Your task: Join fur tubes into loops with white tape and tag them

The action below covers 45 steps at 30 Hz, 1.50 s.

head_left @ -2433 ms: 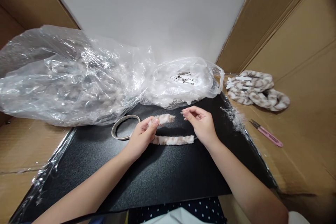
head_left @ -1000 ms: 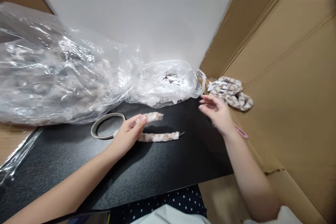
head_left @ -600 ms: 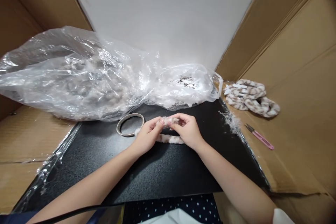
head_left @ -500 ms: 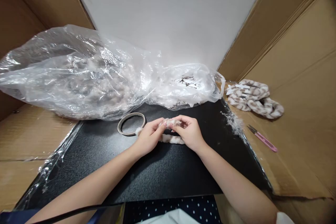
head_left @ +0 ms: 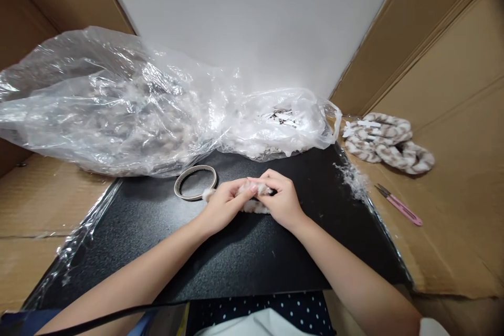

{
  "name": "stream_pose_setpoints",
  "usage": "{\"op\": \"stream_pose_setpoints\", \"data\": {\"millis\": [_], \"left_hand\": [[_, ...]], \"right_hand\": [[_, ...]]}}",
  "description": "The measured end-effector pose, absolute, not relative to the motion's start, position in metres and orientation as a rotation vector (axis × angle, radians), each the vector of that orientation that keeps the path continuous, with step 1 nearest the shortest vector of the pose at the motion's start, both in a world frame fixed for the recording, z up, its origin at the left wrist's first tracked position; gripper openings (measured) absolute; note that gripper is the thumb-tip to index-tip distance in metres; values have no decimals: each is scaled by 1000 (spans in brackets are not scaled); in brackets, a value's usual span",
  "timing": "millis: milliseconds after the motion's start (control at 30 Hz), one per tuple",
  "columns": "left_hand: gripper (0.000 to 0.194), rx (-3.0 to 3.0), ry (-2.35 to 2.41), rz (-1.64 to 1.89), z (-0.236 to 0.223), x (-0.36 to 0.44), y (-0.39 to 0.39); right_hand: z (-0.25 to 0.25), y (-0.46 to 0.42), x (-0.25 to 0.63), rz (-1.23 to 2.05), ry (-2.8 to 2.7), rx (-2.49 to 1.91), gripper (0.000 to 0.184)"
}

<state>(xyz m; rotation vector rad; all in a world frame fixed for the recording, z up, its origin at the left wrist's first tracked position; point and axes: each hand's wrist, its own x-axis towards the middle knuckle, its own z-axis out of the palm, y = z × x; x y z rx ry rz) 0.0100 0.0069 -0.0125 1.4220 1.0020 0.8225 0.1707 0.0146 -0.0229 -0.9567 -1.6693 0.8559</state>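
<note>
Over the middle of the black tabletop, my left hand [head_left: 224, 203] and my right hand [head_left: 284, 200] pinch a fluffy white-and-brown fabric band [head_left: 255, 207] between them. Fingers and thumbs of both hands are closed on its upper part, close together. Its lower stretch hangs or lies just below the fingers, and a pale tuft of it pokes out left of my left hand. Much of the band is hidden by my hands. A beige-and-dark ring [head_left: 196, 182], like a roll of tape or a hoop, lies just beyond my left hand.
A large clear plastic bag [head_left: 129, 121] of fluffy pieces spans the back left, beside a smaller bag [head_left: 275, 115] holding white tags. Fluffy patterned bands [head_left: 394, 142], pink-handled thread snips [head_left: 399, 208] and loose fluff [head_left: 352, 181] lie on the right. Cardboard walls [head_left: 444, 94] enclose the sides.
My hands have drawn slightly closer together on the band, with the left thumb now further over it. The view has shifted a little; the other things stay in place.
</note>
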Motion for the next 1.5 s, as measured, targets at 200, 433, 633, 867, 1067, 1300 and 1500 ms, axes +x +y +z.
{"op": "stream_pose_setpoints", "data": {"millis": [200,433,633,867,1067,1300,1500], "left_hand": [[34,1072,963,905,-10,13,7],[33,1120,975,942,-6,13,7],[36,1295,974,875,-15,10,8],[37,1496,1036,848,-16,11,7],[43,1421,1073,904,-18,15,6],[41,1397,998,845,-16,12,4],[39,1219,935,871,-20,15,4]], "right_hand": [[-18,11,171,844,-1749,-972,42],[-10,9,173,768,-1584,-955,8],[-19,11,171,962,-1449,-966,2],[-23,12,169,1196,-1338,-968,10],[-24,11,168,1025,-1478,-985,8],[-21,5,161,837,-1595,-1002,14],[-20,4,159,801,-1632,-1031,18]]}}
